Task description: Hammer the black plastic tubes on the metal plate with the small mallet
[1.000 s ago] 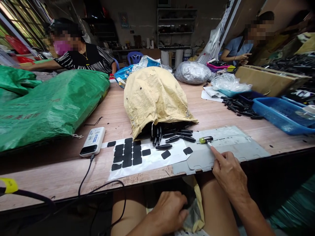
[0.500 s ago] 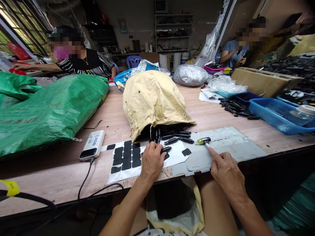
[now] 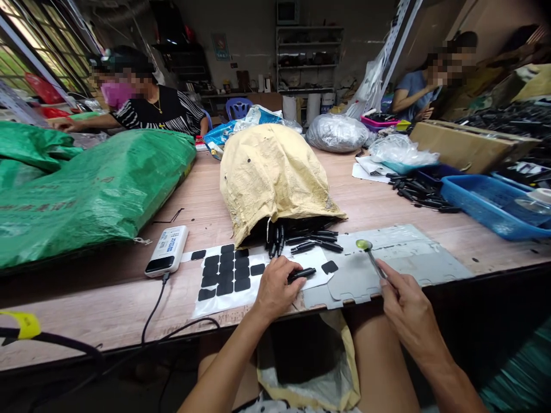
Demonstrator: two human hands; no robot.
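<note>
My left hand (image 3: 276, 288) is closed on a black pen-shaped piece (image 3: 302, 273), held low over the white sheet at the near side of the table. My right hand (image 3: 407, 298) grips a small hammer (image 3: 365, 245) by its metal handle; the head has a yellow-green face and hangs over the grey board (image 3: 400, 258). In front of my left hand, more black pen-shaped pieces (image 3: 318, 238) spill from the mouth of a pale yellow sack (image 3: 275, 172). Left of that hand, several black rounded squares (image 3: 226, 269) sit on a white backing sheet (image 3: 200, 310).
A white power bank (image 3: 167, 250) with a cable lies left of the sheet, beside a large green sack (image 3: 99, 195). Blue trays (image 3: 486, 195) and a pile of black pieces (image 3: 419, 192) stand on the right. An open bag (image 3: 310, 367) hangs at my lap. Two people sit across.
My left hand has drawn back from the sack's mouth with the black pen-shaped piece. My right hand has shifted slightly right and down, tilting the hammer. The whole view has shifted slightly.
</note>
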